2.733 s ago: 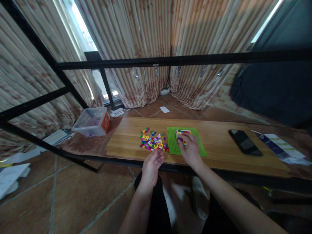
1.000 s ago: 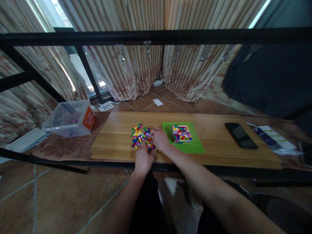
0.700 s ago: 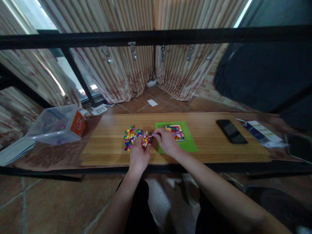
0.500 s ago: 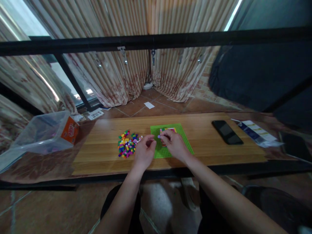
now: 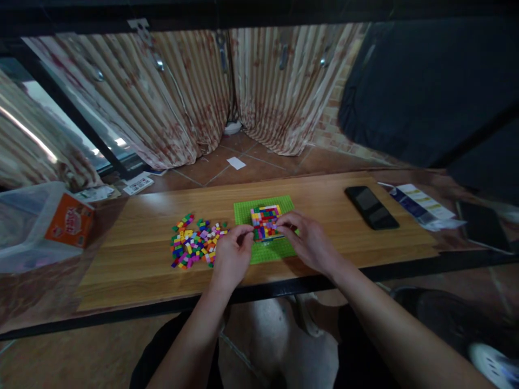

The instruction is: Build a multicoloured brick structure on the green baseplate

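Observation:
On the green studded baseplate [image 5: 275, 252] sits a block of many-coloured toy bricks [image 5: 265, 219], built up into a rough square. My right hand [image 5: 311, 240] is at the block's right side, thumb and forefinger pinched over a small purple brick that is mostly hidden by the fingertips. My left hand [image 5: 232, 258] is at the block's lower left corner, its thumb and forefinger close together; whether a brick lies between them is too small to see. Just left of that hand lies a loose pile of small coloured bricks [image 5: 194, 241].
Everything lies on a wooden tabletop [image 5: 133, 237] with a dark front edge. A black phone [image 5: 371, 207] rests to the right, with printed papers [image 5: 424, 205] beyond it. At the far left stands a clear plastic box [image 5: 28, 227] with an orange label.
The view has tilted down and shifted. My right hand has drawn back to the block's right side, uncovering more of the bricks. My left hand has come to the block's left corner.

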Tool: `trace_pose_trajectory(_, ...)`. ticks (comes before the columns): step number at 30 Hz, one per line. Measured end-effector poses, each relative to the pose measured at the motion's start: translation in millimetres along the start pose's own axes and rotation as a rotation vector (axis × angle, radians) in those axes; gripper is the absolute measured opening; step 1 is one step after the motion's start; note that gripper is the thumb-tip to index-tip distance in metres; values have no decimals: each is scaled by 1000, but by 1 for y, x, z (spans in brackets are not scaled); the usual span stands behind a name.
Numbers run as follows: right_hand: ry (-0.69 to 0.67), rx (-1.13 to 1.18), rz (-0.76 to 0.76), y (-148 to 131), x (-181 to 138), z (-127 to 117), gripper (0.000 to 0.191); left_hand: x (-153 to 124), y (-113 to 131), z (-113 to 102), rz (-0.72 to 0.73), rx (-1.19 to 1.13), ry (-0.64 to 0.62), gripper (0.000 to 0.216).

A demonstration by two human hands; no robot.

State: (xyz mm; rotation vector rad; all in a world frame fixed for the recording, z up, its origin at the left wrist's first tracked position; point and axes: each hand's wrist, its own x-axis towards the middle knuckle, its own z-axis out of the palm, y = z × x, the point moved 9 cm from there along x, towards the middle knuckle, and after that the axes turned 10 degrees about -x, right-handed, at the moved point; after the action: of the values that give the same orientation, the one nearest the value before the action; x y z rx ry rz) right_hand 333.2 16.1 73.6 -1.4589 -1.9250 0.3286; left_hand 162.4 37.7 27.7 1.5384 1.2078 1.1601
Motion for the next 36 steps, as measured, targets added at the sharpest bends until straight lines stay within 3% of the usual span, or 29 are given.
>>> trace_pose_trajectory(5, 30, -78, -84, -7, -3, 2, 11, -1, -6, -11, -41, 127, 22, 14)
trace_pose_trajectory(12, -1, -269, -143, -19, -2, 25, 12, -3, -5, 3, -88, 145, 30, 10)
trace_pose_trajectory(17, 55, -325, -126, -17, -3, 26, 15, -2, -10, 8, -121, 111, 31, 10)
trace_pose_trajectory(24, 130, -241, -96, -17, -5, 23, 14, 3, -16, 12, -179, 36, 64, 16)
trace_pose_trajectory(31, 137, 51, 106, 9, -2, 17, 10, 10, -28, 13, -234, -67, 107, 21)
trace_pose_trajectory(36, 158, 88, 182, 19, -1, 18, 5, 12, -32, 14, -272, -118, 106, 24)
